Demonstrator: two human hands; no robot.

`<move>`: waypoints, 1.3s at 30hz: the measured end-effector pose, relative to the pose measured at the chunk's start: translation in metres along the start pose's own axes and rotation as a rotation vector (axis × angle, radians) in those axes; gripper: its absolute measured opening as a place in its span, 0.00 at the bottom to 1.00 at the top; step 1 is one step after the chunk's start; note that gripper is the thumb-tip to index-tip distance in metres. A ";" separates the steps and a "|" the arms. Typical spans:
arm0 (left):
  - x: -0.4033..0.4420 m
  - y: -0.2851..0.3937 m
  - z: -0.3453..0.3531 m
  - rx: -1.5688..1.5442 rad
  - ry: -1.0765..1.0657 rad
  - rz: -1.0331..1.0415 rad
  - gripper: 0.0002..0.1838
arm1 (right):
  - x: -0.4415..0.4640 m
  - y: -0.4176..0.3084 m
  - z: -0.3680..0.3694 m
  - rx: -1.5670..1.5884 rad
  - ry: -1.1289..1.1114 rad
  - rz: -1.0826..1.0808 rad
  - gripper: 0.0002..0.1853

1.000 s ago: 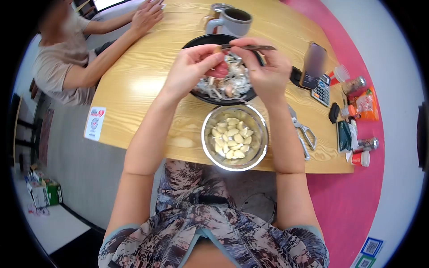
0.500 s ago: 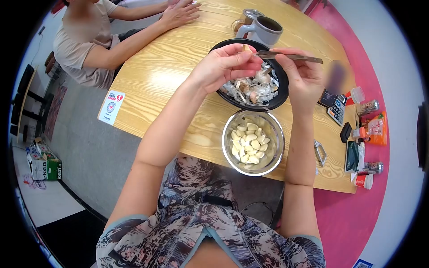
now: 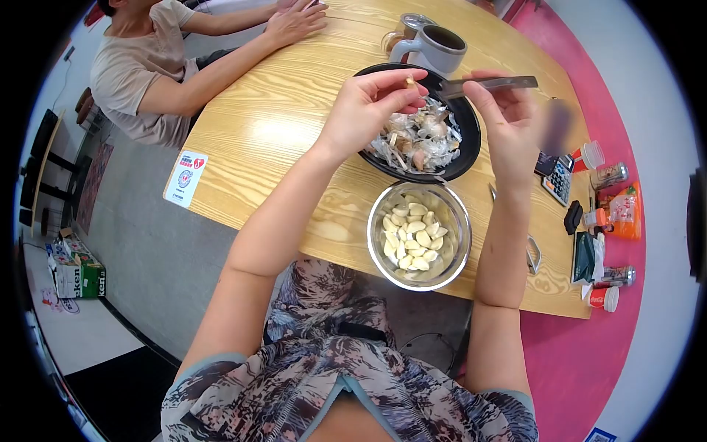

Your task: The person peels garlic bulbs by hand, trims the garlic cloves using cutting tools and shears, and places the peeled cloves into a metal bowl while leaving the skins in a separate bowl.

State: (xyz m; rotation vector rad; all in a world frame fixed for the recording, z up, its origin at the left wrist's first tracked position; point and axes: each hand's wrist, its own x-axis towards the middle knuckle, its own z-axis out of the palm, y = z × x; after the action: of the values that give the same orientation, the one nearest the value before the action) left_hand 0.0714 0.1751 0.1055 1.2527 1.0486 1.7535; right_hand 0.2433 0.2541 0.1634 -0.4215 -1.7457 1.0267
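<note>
Above the black bowl (image 3: 471,155), my left hand (image 3: 372,107) pinches a small garlic clove (image 3: 410,82) between thumb and fingers; most of it is hidden. My right hand (image 3: 508,118) is closed round a small knife (image 3: 519,82), whose blade points left toward the clove with a gap between them. Garlic skins and several unpeeled pieces (image 3: 421,140) lie in the black bowl. Nearer to me stands a steel bowl (image 3: 375,250) holding several peeled garlic cloves (image 3: 414,236).
A grey mug (image 3: 434,53) and a glass jar (image 3: 412,26) stand behind the black bowl. On the right lie a calculator (image 3: 557,184), a can (image 3: 617,276), a red cup (image 3: 604,298) and an orange packet (image 3: 626,210). Another person's hand (image 3: 296,26) rests at the table's far left.
My right hand has moved slightly right, drawing the knife away from the clove in my left hand. The left hand stays nearly in place, its lower fingers more curled.
</note>
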 end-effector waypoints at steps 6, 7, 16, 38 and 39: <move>-0.004 -0.005 0.004 0.158 0.015 0.115 0.17 | -0.004 0.001 0.010 0.143 0.009 -0.047 0.08; -0.004 -0.004 0.005 0.204 0.018 0.148 0.17 | -0.005 0.002 0.011 0.143 0.009 -0.047 0.08; -0.005 -0.003 0.005 0.478 0.015 0.361 0.21 | -0.006 0.005 0.016 0.200 -0.002 0.027 0.07; 0.003 -0.004 -0.002 -0.265 0.049 0.057 0.19 | 0.004 0.025 -0.013 -0.194 -0.151 0.125 0.08; 0.003 -0.004 -0.002 -0.264 0.049 0.056 0.19 | 0.002 0.023 -0.008 -0.257 -0.202 0.151 0.08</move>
State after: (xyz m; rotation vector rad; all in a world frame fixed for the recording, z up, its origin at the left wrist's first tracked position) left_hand 0.0688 0.1788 0.1021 1.0879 0.7837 1.9035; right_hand 0.2456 0.2725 0.1470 -0.6381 -2.0633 0.9797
